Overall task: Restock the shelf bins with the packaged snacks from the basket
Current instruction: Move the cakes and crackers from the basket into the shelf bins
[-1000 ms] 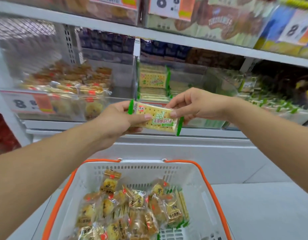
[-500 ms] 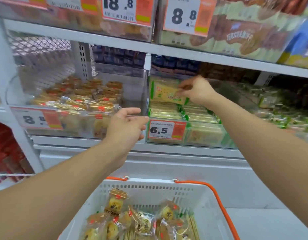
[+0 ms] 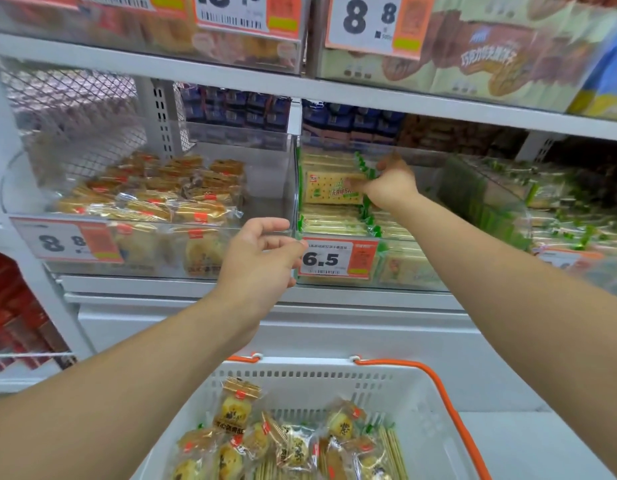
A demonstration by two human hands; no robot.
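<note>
While your right hand (image 3: 390,187) pinched a cracker pack (image 3: 329,188) inside the bin (image 3: 473,161), your left hand (image 3: 262,261) hung loose-fingered, holding nothing. The basket (image 3: 428,410) sat below both.

Shelving: white metal shelves (image 3: 335,90) are seen in tiers | Back: a wire mesh panel (image 3: 68,109) and perforated upright (image 3: 160,116) are shown | Labels: orange-and-white price tags (image 3: 371,24) are fixed to the fronts | Base: a white plinth (image 3: 335,337) | Floor: pale, possibly tiled (image 3: 542,441) | Light: even, bright
</note>
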